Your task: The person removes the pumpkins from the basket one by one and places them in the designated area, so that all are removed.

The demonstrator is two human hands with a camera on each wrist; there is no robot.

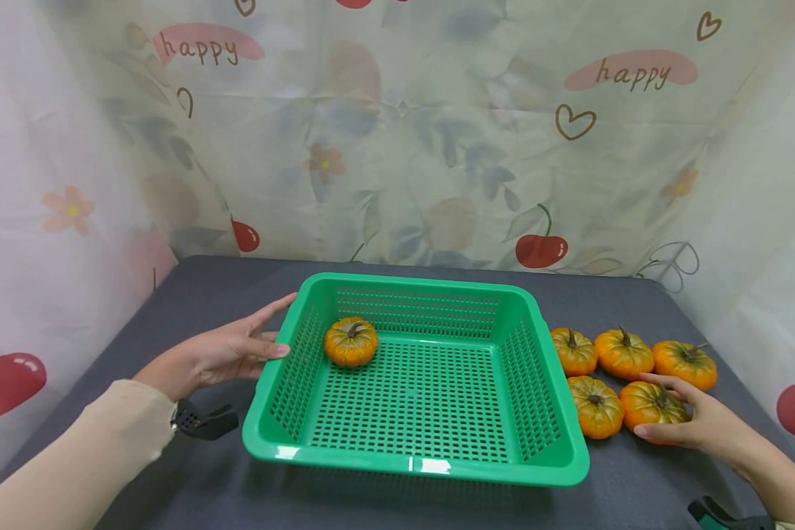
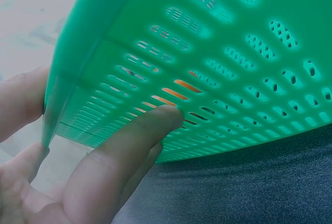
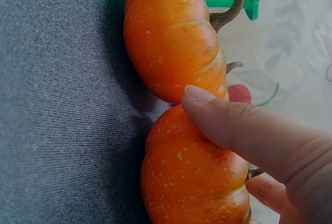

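Observation:
A green plastic basket [image 1: 411,465] with slotted walls sits in the middle of the table, one small orange pumpkin [image 1: 351,342] inside near its left wall. My left hand [image 1: 228,350] holds the basket's left side, the thumb at the rim. In the left wrist view, fingers [image 2: 129,151] press the outside of the slotted wall. Off the basket's right side, my right hand [image 1: 698,419] grips a pumpkin [image 1: 649,403] in the front row, thumb on its near side and fingers across its far side. That pumpkin [image 3: 194,167] rests on the cloth beside another one [image 3: 168,32].
More pumpkins stand close together at right: one [image 1: 595,407] in front by the basket, three behind, including a middle one [image 1: 624,353] and a far-right one [image 1: 685,364]. Dark cloth covers the table [image 1: 238,287]. A printed curtain [image 1: 397,147] hangs behind and at both sides.

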